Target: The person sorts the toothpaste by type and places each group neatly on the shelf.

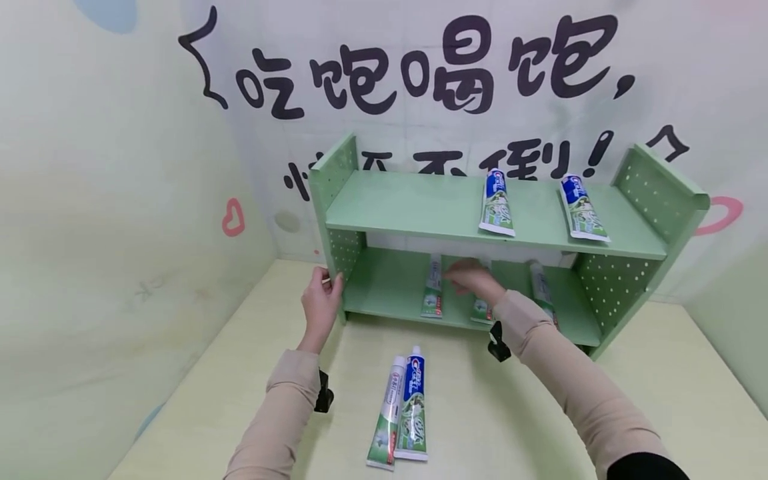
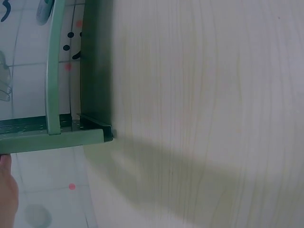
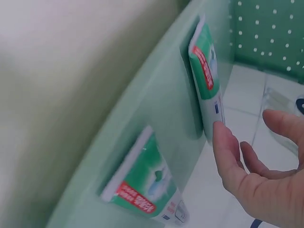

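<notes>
A green two-tier shelf (image 1: 390,207) stands on the table against the wall. My left hand (image 1: 321,307) holds the front edge of its left side panel; in the left wrist view only part of that hand (image 2: 6,194) shows. Over the lower tier, my right hand (image 1: 474,277) has loosely bent fingers with nothing between them. In the right wrist view one fingertip overlaps the cap end of the left white-and-green toothpaste tube (image 3: 206,71); I cannot tell whether they touch. The middle toothpaste tube (image 3: 147,185) lies beside it, partly behind my right hand and wrist in the head view.
A third white-and-green tube (image 1: 541,287) lies at the lower tier's right, partly behind my right arm. Two blue-and-green toothpaste tubes (image 1: 497,203) lie on the upper tier. On the table (image 1: 468,427), a white-and-green tube (image 1: 387,413) lies against a blue-and-green tube (image 1: 414,407).
</notes>
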### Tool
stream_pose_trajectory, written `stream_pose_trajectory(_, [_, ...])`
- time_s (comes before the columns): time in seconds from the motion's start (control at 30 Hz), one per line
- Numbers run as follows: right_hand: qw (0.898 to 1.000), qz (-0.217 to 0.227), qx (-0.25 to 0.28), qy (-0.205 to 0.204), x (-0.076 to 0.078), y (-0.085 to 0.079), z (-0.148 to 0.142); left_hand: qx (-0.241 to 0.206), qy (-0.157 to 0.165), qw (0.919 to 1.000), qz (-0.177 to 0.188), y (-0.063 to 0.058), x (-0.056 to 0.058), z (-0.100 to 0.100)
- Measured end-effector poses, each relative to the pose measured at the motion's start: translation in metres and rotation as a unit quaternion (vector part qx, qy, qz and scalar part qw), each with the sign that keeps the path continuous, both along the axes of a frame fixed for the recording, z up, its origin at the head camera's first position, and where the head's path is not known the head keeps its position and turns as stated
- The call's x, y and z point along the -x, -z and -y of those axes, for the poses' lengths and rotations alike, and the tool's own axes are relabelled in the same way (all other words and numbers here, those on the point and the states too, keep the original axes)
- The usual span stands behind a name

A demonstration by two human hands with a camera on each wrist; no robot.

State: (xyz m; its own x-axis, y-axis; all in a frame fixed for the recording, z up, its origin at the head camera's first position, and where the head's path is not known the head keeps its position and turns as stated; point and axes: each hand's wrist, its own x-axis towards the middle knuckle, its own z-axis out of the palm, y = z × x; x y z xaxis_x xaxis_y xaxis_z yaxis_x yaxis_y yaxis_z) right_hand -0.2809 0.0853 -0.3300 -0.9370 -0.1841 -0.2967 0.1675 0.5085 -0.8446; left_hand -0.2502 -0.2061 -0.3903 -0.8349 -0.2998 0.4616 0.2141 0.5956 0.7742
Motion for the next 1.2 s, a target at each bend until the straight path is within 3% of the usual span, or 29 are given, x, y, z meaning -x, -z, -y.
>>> stream_pose_trajectory(0.5, [1.0, -0.008, 0.0, -0.03, -0.026, -0.001, 0.002, -0.003, 0.0, 0.9999, 0.014, -0.004, 0.003, 0.008])
stream_pose_trajectory(0.93, [0.997, -0.012, 0.03, -0.074, -0.052, 0.015, 0.009, -0.009, -0.003, 0.9998, 0.015, -0.004, 0.001, 0.006])
stream_pose_trajectory(1.2, [0.998, 0.006, 0.033, -0.06, -0.063, 0.025, 0.013, -0.016, 0.004, 0.9997, 0.018, -0.004, 0.0, 0.0])
